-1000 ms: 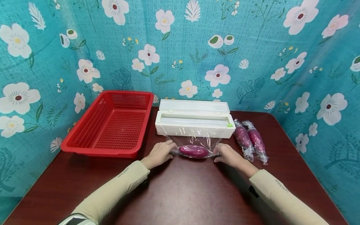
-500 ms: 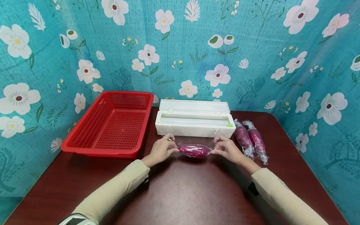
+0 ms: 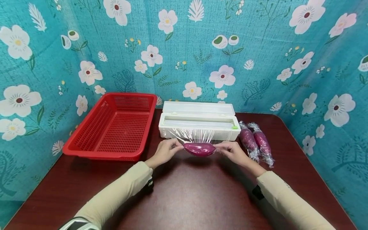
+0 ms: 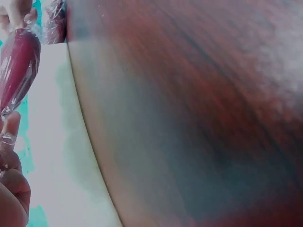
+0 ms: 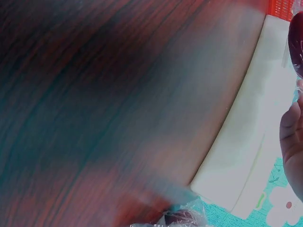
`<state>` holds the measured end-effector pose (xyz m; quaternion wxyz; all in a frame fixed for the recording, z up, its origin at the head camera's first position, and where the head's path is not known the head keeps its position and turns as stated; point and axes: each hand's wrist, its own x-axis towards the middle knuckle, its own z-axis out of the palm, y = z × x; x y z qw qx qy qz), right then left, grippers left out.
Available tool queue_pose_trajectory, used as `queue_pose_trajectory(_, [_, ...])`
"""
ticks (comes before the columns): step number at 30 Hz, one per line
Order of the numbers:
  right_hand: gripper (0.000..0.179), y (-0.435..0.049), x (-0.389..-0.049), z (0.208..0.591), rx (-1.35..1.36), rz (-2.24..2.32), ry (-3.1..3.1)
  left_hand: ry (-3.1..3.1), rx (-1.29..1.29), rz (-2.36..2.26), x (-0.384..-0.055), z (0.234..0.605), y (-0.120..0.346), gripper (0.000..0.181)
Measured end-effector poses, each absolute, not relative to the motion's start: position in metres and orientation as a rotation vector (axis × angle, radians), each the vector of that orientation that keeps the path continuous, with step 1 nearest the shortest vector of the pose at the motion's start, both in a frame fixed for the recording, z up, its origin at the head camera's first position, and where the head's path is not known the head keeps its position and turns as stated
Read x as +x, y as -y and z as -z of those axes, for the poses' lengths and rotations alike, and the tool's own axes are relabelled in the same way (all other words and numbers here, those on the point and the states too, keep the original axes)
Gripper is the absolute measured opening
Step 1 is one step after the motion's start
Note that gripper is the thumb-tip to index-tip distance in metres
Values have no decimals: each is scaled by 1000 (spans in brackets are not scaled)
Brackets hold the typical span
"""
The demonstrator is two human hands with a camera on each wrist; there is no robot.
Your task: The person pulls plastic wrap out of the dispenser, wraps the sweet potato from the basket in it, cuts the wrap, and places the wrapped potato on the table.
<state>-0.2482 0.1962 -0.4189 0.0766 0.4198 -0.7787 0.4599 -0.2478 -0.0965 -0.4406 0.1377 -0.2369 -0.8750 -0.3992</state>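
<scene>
A purple-red sweet potato under shiny cling film lies lengthwise between the two hands. Clear cling film stretches from it back to the front of a white film dispenser box. At the potato's left end my left hand pinches the film. My right hand does the same at the right end. The left wrist view has the film-covered sweet potato at its left edge, beyond the left fingers. In the right wrist view only part of the right hand shows.
Two film-wrapped sweet potatoes lie side by side right of the box. A red plastic basket stands at the left on the dark brown table. The dispenser's lid is raised. A blue flowered cloth hangs behind.
The hands have drawn in to the sweet potato's ends, pinching the film there. The potato has shifted slightly upward in view, and the film behind it is now pulled taut toward the box.
</scene>
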Motion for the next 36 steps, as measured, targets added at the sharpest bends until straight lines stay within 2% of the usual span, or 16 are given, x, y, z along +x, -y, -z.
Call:
queue_pose_trajectory(6, [25, -196, -258, 431, 1255, -1252, 2336, 2561, -522, 1322, -250, 438, 92, 10])
queue_pose_trajectory(12, [32, -191, -258, 433, 1131, -1174, 2446, 2519, -538, 1399, -256, 441, 89, 8])
queue_pose_trajectory(16, [28, -187, -259, 433, 1080, -1214, 2411, 2498, -546, 1366, -259, 440, 90, 7])
queue_pose_trajectory(18, [27, -189, -264, 438, 1067, -1220, 2404, 2493, -554, 1349, -259, 441, 91, 12])
queue_pose_trajectory(24, [22, -194, -273, 442, 1076, -1195, 2435, 2559, -673, 1103, -260, 442, 91, 45])
queue_pose_trajectory(27, [20, -194, -276, 440, 1076, -1175, 2465, 2595, -725, 934, -262, 443, 89, 51])
queue_pose_trajectory(36, [15, -191, -284, 441, 1013, -1055, 2562, 2601, -686, 735, -267, 438, 82, 32])
